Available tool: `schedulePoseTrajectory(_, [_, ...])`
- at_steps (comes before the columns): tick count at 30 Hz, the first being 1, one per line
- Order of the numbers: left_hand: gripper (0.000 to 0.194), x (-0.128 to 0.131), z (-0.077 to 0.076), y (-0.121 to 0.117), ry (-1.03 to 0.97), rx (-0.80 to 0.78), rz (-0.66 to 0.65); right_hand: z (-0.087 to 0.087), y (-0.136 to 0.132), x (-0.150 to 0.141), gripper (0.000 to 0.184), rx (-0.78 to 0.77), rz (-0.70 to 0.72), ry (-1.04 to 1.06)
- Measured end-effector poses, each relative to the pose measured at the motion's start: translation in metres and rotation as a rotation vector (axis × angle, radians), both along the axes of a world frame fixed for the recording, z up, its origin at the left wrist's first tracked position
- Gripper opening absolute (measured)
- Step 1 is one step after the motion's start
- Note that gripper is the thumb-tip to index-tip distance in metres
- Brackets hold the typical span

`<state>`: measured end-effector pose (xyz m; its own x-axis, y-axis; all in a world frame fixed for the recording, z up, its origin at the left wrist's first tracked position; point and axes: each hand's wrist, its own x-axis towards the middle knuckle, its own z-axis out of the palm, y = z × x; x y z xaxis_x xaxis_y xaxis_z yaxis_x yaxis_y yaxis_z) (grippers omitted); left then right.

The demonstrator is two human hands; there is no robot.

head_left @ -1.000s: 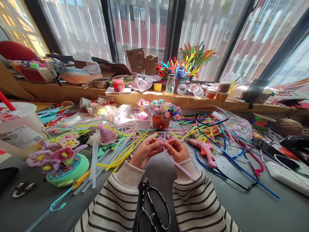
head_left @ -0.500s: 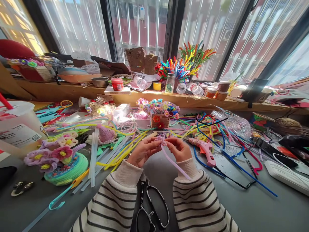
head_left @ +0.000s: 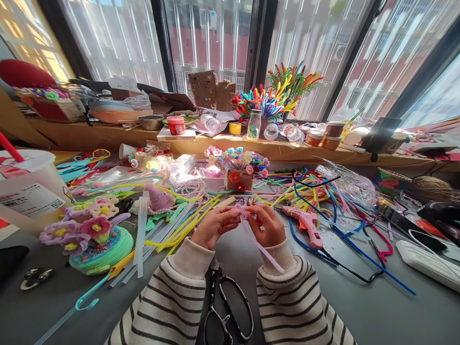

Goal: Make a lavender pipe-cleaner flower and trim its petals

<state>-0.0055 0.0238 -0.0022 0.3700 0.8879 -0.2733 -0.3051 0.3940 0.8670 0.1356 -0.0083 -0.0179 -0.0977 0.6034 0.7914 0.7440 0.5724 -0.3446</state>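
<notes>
Between my hands is a light purple pipe cleaner (head_left: 260,247), its upper end bent into small loops and its tail hanging down toward my right sleeve. My left hand (head_left: 214,226) pinches the looped part from the left. From the right, my right hand (head_left: 266,225) pinches the same looped part with thumb and forefinger. The fingers partly cover the loops, so their exact shape is hard to make out. Black-handled scissors (head_left: 230,306) lie on the table between my forearms, their blades hidden.
Right of my hands lies a pink glue gun (head_left: 304,224) with its black cord. Clear glue sticks (head_left: 141,235) and a green base with fuzzy flowers (head_left: 102,254) lie left. A flower basket (head_left: 239,178) stands ahead. A drink cup (head_left: 30,191) is far left, a power strip (head_left: 429,263) far right.
The fingers of my right hand have shifted slightly on the looped part. The pipe cleaner's tail has swung a little. The whole view has moved slightly.
</notes>
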Motion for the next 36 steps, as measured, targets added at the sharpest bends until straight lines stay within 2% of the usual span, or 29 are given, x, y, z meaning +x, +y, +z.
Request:
schedulePoseTrajectory(9, [0.023, 0.000, -0.003, 0.001, 0.025, 0.024, 0.039, -0.006, 0.003, -0.001, 0.013, 0.176, -0.095, -0.158])
schedulePoseTrajectory(14, [0.021, 0.003, 0.000, -0.002, 0.031, 0.052, 0.072, -0.006, 0.003, -0.001, 0.008, 0.167, -0.097, -0.152])
schedulePoseTrajectory(17, [0.021, 0.005, 0.002, -0.003, 0.039, 0.102, 0.099, -0.006, 0.004, -0.003, 0.008, 0.124, -0.097, -0.067])
schedulePoseTrajectory(21, [0.023, 0.008, 0.001, -0.003, 0.133, 0.268, 0.164, -0.007, 0.005, -0.009, 0.009, -0.061, -0.081, 0.155])
schedulePoseTrajectory(24, [0.021, 0.010, -0.002, -0.004, 0.270, 0.507, 0.221, -0.007, 0.007, -0.014, 0.014, -0.279, -0.053, 0.447])
schedulePoseTrajectory(28, [0.014, 0.013, -0.003, -0.010, 0.532, 0.875, 0.269, -0.006, 0.014, -0.017, 0.023, -0.835, 0.157, 1.002])
schedulePoseTrajectory(30, [0.012, 0.014, -0.002, -0.013, 0.610, 0.991, 0.251, -0.005, 0.016, -0.017, 0.025, -1.005, 0.254, 1.115])
schedulePoseTrajectory(32, [0.012, 0.013, 0.000, -0.013, 0.584, 0.978, 0.231, -0.003, 0.016, -0.016, 0.026, -1.015, 0.297, 1.118])
schedulePoseTrajectory(34, [0.014, 0.012, 0.000, -0.011, 0.463, 0.829, 0.221, -0.001, 0.014, -0.014, 0.023, -0.980, 0.324, 1.118])
schedulePoseTrajectory(36, [0.018, 0.010, 0.001, -0.008, 0.316, 0.627, 0.216, 0.000, 0.010, -0.012, 0.017, -0.863, 0.323, 1.068])
